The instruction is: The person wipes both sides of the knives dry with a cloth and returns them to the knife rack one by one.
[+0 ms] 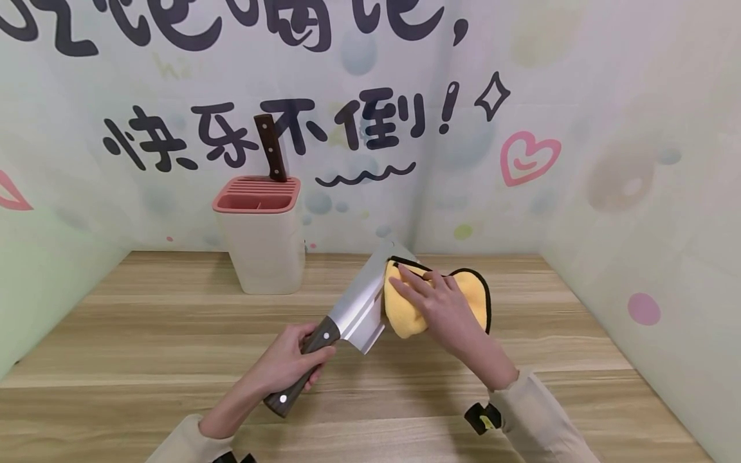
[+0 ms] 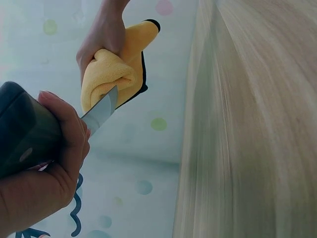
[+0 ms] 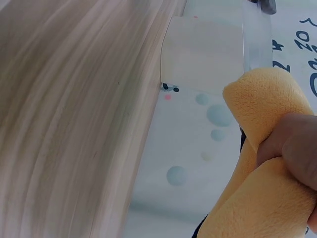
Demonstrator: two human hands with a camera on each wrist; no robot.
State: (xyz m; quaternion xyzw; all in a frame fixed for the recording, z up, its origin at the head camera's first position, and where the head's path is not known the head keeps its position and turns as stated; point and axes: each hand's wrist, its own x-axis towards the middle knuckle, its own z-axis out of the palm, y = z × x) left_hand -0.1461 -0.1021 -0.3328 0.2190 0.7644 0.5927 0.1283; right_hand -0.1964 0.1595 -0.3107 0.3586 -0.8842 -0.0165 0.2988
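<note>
Wiping the cleaver [image 1: 361, 308] w/ the yellow cloth [image 1: 402, 315] seems to be the step in hand, prob. partway thru: part of the blade [image 1: 370, 283] is covered by cloth, the rest is bare. For the next move, a steady L grip & a light, controlled stroke along the blade are prob. called for, w/ R fingertips best held behind the fold & clear of the edge.

The cleaver is held up off the wood-grain table [image 1: 145, 360], approx. mid-view, nearer the person than the white knife holder [image 1: 263, 251] & to its right; the blade is slanted away & rightward. Another knife [image 1: 271, 148] is stood in the holder, dark handle up.

Pose: the L hand [image 1: 295, 360] is clamped on the cleaver's handle, fingers wrapped round, thumb laid across the top, forearm angled in from lower L. The R hand [image 1: 442, 308] is brought over the cloth from the R, wrist bent; two fingers are stretched out, slightly apart, toward the blade, & the bunched cloth is gripped, per R-wrist view. In L-wrist view the blade is met by the cloth's fold; how deep it's tucked can't be told.
</note>
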